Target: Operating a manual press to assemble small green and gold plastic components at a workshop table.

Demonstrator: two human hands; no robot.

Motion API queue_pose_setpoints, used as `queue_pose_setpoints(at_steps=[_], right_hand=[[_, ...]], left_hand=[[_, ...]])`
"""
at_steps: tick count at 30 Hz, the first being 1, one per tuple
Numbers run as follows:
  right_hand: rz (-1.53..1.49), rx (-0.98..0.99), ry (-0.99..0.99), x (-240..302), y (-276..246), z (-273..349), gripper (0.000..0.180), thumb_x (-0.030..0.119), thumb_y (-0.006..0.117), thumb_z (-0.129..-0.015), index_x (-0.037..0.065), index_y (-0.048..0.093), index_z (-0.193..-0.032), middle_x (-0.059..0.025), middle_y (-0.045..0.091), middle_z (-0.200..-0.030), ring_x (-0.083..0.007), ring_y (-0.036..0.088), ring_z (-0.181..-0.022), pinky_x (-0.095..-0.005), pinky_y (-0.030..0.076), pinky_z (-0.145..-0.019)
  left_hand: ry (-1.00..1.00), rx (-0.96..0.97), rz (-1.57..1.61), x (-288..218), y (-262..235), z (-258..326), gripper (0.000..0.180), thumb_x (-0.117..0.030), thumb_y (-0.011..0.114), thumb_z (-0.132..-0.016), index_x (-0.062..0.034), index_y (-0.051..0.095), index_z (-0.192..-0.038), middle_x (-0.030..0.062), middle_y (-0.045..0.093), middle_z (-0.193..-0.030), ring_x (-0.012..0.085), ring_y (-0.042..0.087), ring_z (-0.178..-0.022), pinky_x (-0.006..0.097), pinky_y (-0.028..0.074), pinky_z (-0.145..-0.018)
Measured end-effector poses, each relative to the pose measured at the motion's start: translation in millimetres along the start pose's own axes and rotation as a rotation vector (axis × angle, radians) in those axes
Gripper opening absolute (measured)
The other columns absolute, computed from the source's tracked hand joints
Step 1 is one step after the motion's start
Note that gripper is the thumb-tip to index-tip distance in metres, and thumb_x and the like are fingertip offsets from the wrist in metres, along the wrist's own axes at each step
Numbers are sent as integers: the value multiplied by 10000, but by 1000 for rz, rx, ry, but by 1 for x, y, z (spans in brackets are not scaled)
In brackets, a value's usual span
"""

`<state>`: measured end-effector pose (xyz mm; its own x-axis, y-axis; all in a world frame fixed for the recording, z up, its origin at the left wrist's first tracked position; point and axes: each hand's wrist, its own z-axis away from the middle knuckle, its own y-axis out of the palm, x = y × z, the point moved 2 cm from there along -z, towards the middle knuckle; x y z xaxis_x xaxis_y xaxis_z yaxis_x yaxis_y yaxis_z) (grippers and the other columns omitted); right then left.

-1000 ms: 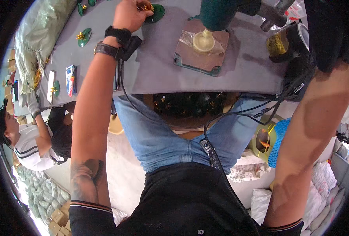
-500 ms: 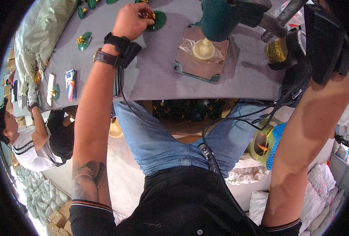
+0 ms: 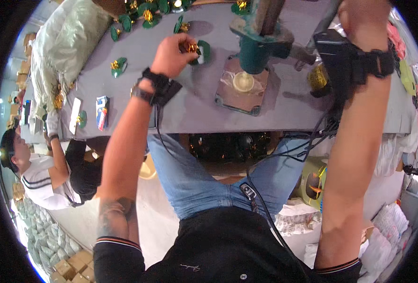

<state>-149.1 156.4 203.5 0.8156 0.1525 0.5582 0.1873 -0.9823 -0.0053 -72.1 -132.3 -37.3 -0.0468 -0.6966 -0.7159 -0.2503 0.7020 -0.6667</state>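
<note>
My left hand point(image 3: 175, 54) pinches a gold foil ornament point(image 3: 190, 47) over the table, left of the hand press. A dark green disc point(image 3: 202, 52) with a pale patch on it adjoins the ornament at my fingertips. Up at the top right, my right hand point(image 3: 365, 21) is curled at the upper end of the press lever point(image 3: 330, 22); the fingers are partly hidden and blurred. The green press head point(image 3: 254, 59) stands over a round cream pad point(image 3: 243, 82) on a brown base plate point(image 3: 239, 100).
More green discs with gold ornaments point(image 3: 147, 16) stand along the far edge; one disc point(image 3: 119, 67) lies to the left. A gold-coloured roll point(image 3: 318, 79) stands right of the press. Cables point(image 3: 308, 141) hang at the table's front edge. A co-worker point(image 3: 44, 165) sits at left.
The view has shifted, so the table shows lower down. My right hand has come into view at the lever. My left hand still holds the ornament; the disc there now shows a pale patch.
</note>
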Motion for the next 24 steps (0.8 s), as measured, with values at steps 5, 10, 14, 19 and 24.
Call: queue_pose_setpoints(at_steps=[5, 10, 14, 19, 24], right_hand=[[-117, -107, 236, 9, 16, 0, 233, 329, 583, -1057, 118, 564, -960, 64, 414, -657, -43, 356, -493, -234, 297, -445], [-137, -67, 232, 3, 4, -7, 220, 309, 586, -1059, 122, 552, -947, 60, 432, -673, -41, 354, -487, -231, 303, -448], [-123, -60, 321, 8, 5, -9, 219, 297, 574, -1066, 104, 560, -963, 54, 448, -675, -48, 373, -487, -232, 327, -458], [-93, -22, 188, 19, 3, -4, 212, 286, 574, -1069, 88, 562, -992, 41, 447, -662, -56, 386, -492, -238, 357, -469], [662, 341, -577, 22, -34, 14, 280, 231, 474, -1087, 18, 567, -931, -23, 467, -762, -117, 395, -565, -283, 355, -560]], left_hand=[[50, 83, 181, -80, 21, 55, 267, -52, 818, -790, 7, 706, -1025, 67, 722, -876, 128, 666, -794, 299, 550, -744], [28, 150, 209, -109, 43, 55, 246, -55, 825, -728, 3, 723, -943, 102, 698, -796, 187, 663, -726, 319, 542, -694], [29, 140, 164, -114, 43, 50, 232, -82, 829, -708, 11, 732, -897, 131, 707, -788, 229, 683, -719, 352, 542, -674], [83, 143, 103, -114, 55, 38, 274, -163, 841, -695, 32, 713, -839, 186, 698, -759, 316, 694, -704, 391, 539, -659], [48, 147, 66, -115, 55, 37, 313, -200, 843, -692, 41, 679, -806, 200, 681, -742, 368, 678, -713, 412, 533, -664]])
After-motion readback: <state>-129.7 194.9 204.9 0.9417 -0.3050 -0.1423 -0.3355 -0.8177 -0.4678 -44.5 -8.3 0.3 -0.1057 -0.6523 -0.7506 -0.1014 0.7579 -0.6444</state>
